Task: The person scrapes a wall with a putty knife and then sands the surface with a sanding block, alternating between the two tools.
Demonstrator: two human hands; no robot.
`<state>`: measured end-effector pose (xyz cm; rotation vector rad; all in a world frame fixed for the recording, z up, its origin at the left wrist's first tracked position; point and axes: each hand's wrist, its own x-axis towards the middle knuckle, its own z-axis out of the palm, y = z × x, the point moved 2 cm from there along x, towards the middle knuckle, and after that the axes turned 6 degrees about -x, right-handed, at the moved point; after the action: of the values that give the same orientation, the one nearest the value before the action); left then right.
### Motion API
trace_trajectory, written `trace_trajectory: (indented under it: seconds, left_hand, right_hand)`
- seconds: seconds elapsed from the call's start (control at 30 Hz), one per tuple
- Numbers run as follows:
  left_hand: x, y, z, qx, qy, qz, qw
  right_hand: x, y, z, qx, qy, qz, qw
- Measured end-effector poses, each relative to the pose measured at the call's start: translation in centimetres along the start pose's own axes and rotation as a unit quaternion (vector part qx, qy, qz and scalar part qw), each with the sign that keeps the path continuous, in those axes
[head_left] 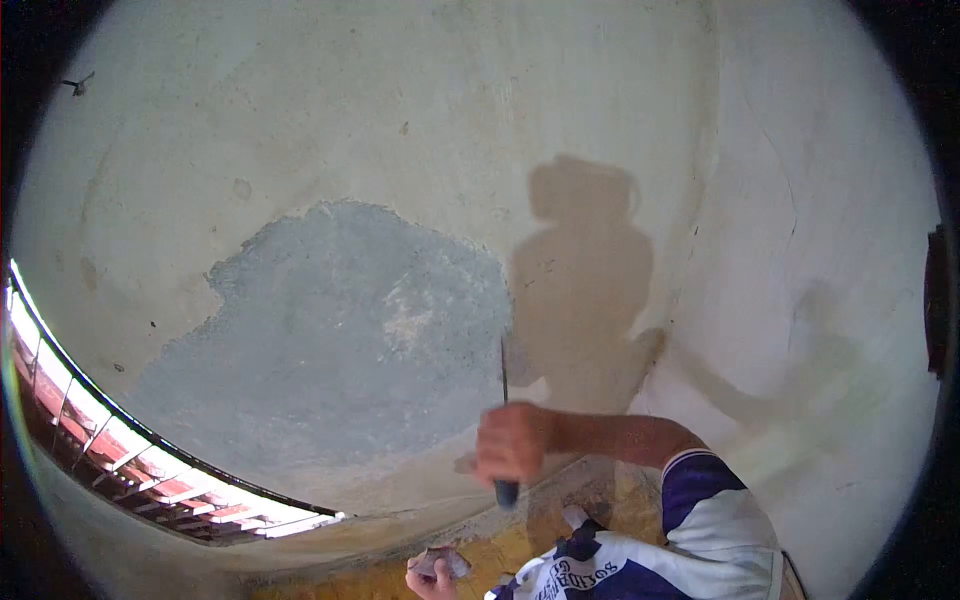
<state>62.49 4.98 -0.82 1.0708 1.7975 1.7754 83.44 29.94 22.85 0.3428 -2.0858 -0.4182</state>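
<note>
My right hand (512, 443) is closed around the dark handle of a thin-bladed scraper (505, 370). Its blade points up, by the right edge of a grey-blue patch (340, 320) on the pale wall; whether it touches the wall I cannot tell. Low in the view, my left hand (432, 580) grips a flat, greyish-pink piece (447, 562) between thumb and fingers. What this piece is I cannot make out.
A barred window opening (150, 470) curves along the lower left. To the right, another wall (820, 250) meets this one at a corner. Shadows fall on both walls. Yellowish-brown surface (490, 560) shows below.
</note>
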Motion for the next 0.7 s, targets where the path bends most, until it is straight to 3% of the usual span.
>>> trace_trajectory:
  seconds: [0.1, 0.2, 0.33, 0.4, 0.47, 0.6, 0.7]
  left_hand:
    - [0.2, 4.1, 2.3, -0.249, -0.034, -0.062, 0.966]
    - [0.4, 4.8, 2.3, -0.136, -0.003, -0.025, 0.99]
    - [0.9, 0.3, 1.4, -0.088, -0.044, 0.01, 0.995]
    - [0.9, 1.4, 1.3, -0.048, -0.035, 0.039, 0.997]
    - [0.9, 2.3, 2.0, -0.093, -0.023, 0.032, 0.995]
    - [0.9, 2.7, 2.2, -0.095, -0.02, 0.03, 0.995]
    - [0.7, 1.6, 1.6, -0.093, -0.013, 0.004, 0.996]
  right_hand:
    - [0.4, 0.1, -0.6, 0.009, 0.02, -0.009, 1.0]
    - [0.2, 4.0, -0.9, -0.035, 0.059, 0.062, 0.996]
    - [2.6, -0.2, -1.8, 0.007, 0.024, -0.058, 0.998]
    - [0.7, 3.4, -1.4, -0.059, 0.055, 0.003, 0.997]
    - [1.0, 4.3, -1.5, -0.084, 0.063, 0.042, 0.994]
    - [2.7, 1.0, -1.2, 0.003, 0.035, -0.081, 0.996]
    - [1.2, 5.2, 0.0, -0.081, 0.07, 0.014, 0.994]
